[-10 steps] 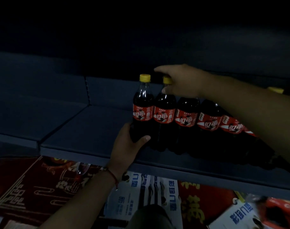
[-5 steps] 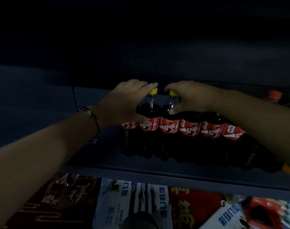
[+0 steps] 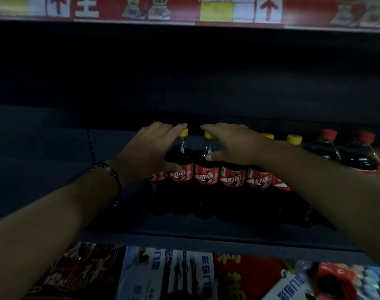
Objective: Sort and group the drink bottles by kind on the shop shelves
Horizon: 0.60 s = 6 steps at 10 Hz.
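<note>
While both hands grip cola bottles near their yellow caps, left hand [image 3: 150, 148] on one, right hand [image 3: 232, 146] on its neighbour [image 3: 207, 167], I'd slide them together along the shelf [image 3: 184, 237], keeping labels forward.

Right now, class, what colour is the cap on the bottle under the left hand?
Yellow: the cap shows best in the head view, beneath the left hand.

Very dim here; the shelf [image 3: 206, 234] recess sinks into near-black, bottle bases lost in shadow; light reaches only from the front, catching the yellow caps [image 3: 183, 132] and red labels [image 3: 207, 174]; the price strip [image 3: 184, 9] above is brightest yet smeared; edges bow and soften; packets [image 3: 167, 276] below blurred.
</note>
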Available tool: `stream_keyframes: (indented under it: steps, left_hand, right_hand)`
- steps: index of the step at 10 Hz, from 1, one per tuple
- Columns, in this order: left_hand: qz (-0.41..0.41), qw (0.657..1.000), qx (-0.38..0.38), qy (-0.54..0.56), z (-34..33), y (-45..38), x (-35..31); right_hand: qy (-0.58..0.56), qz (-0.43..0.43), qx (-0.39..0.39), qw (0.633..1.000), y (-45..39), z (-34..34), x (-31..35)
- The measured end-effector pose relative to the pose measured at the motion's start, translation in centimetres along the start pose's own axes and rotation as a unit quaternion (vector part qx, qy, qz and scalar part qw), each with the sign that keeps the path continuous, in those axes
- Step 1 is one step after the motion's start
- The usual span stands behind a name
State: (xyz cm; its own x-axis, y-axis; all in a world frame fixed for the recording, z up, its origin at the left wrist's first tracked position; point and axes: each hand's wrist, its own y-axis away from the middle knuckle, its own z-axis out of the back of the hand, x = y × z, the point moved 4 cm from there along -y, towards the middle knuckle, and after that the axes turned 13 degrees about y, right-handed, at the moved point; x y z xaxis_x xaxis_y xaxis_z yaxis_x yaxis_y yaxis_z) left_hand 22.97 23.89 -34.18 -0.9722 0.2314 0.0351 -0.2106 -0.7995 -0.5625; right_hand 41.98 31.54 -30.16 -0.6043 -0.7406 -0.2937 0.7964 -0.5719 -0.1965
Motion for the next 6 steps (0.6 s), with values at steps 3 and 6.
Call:
stream_keyframes:
  steps: [3,6]
  left_hand:
    - [0.028,0.999,0.013,0.024,-0.4,0.2,0.2]
    - [0.077,0.977,-0.063,0.190,3.8,3.0,-5.5]
  right_hand:
    - [-0.187,-0.006,-0.023,0.982,1.6,-1.8,-2.2]
    - [-0.377,-0.051,0.008,0.925,5.2,1.1,-2.7]
